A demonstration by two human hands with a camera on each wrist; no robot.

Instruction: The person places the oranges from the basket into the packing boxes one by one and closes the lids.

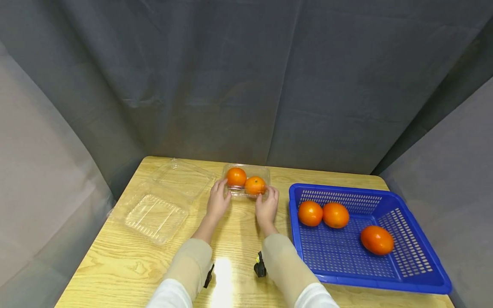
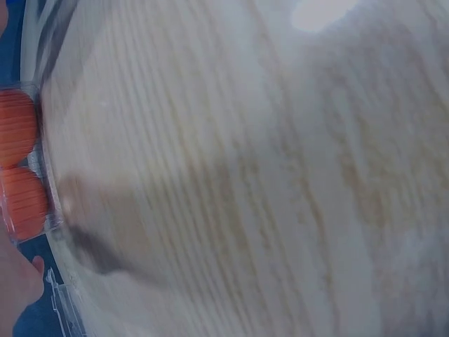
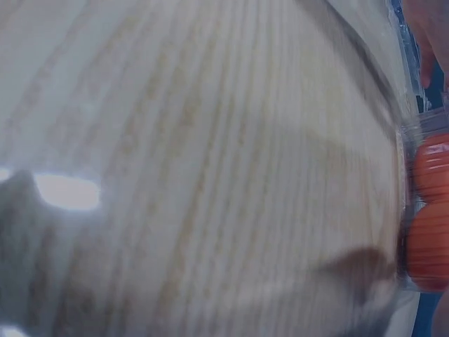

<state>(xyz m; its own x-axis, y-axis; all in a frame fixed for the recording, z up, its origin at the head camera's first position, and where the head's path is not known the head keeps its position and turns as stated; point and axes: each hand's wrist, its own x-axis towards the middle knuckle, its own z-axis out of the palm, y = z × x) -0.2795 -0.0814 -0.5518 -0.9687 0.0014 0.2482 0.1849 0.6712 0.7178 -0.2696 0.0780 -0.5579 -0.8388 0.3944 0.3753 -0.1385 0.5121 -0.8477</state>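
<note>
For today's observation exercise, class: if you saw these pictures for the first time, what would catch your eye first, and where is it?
The bright oranges stand out most: three lie loose in the blue basket on the right of the wooden table, and two sit in a clear plastic container near the table's far edge. The left hand and right hand touch that container's near corners. To the left lies an open empty clear clamshell.

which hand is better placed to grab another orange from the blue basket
Right. The right hand is on the clear box's side nearest the blue basket, where three oranges lie. The left hand holds the far side, by the empty clear boxes.
</note>
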